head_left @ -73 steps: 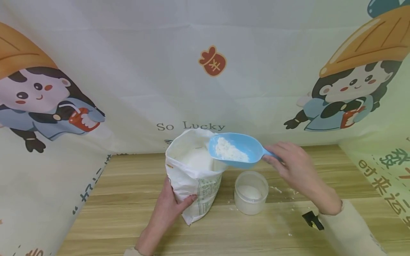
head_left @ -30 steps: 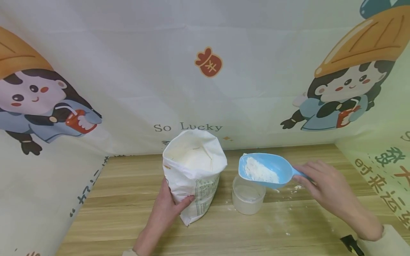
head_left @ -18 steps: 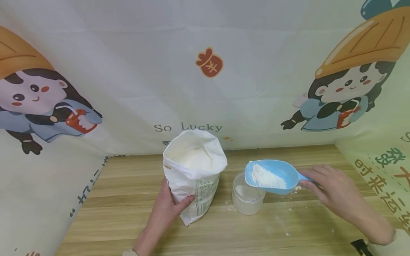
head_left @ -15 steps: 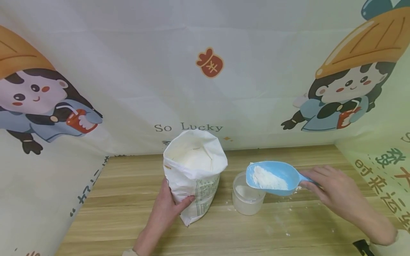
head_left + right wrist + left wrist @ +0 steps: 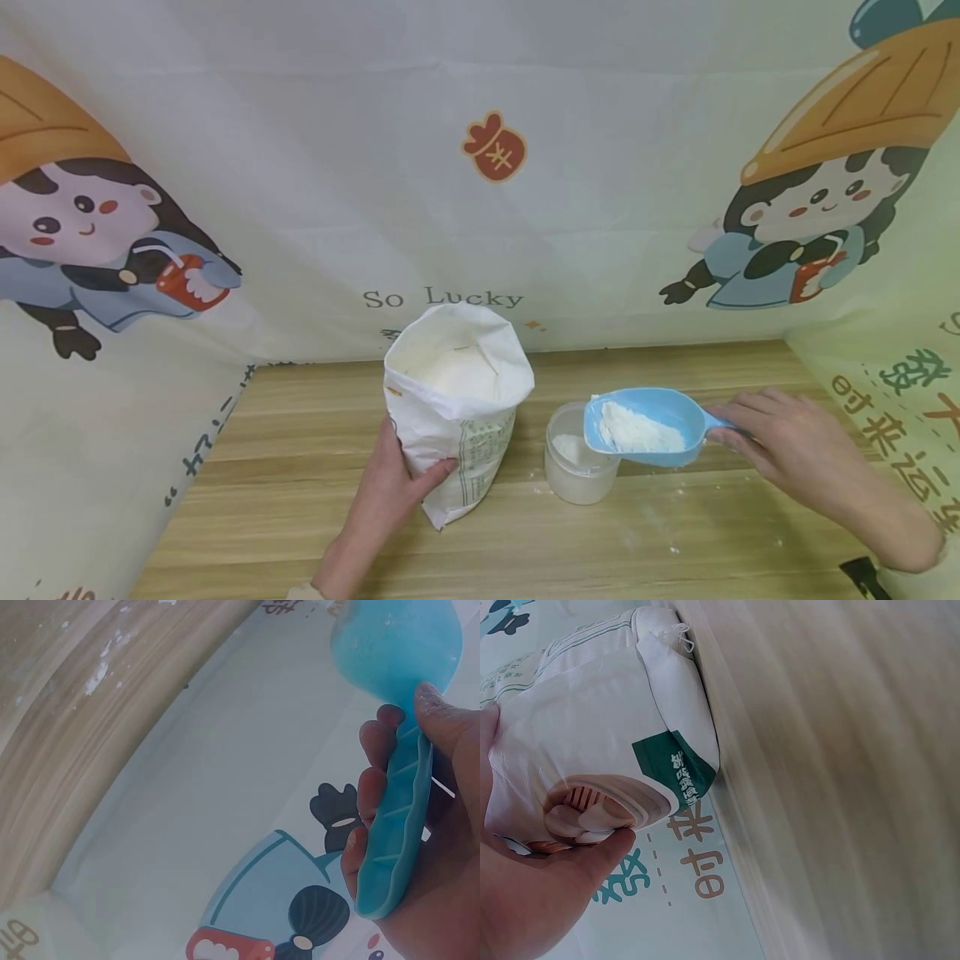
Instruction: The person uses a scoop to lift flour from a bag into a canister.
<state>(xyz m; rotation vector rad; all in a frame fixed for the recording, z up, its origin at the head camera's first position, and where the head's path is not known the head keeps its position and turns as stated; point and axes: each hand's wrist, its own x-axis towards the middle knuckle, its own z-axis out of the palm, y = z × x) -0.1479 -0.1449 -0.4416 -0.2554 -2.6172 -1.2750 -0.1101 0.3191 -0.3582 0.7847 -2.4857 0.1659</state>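
A white paper flour bag (image 5: 480,442) stands upright with its top wide open and white flour showing inside. My left hand (image 5: 397,475) grips its lower left side; the left wrist view has the thumb along the printed front of the bag (image 5: 577,727). My right hand (image 5: 787,442) holds a blue scoop (image 5: 667,417) by the handle, fingers wrapped round it in the right wrist view. White flour (image 5: 637,429) lies in the scoop's bowl. Beneath the scoop's tip is a clear round jar (image 5: 581,479) with some white flour in it; the scoop hides part of its mouth.
The wooden tabletop (image 5: 262,483) carries spilled flour specks (image 5: 675,550) to the right of the jar. A printed cloth backdrop (image 5: 337,167) closes off the back and both sides. A black strap (image 5: 862,575) sits near the right sleeve.
My right hand has brought the loaded scoop from over the bag's mouth rightward and down to the jar's right rim. My left hand keeps its grip on the bag.
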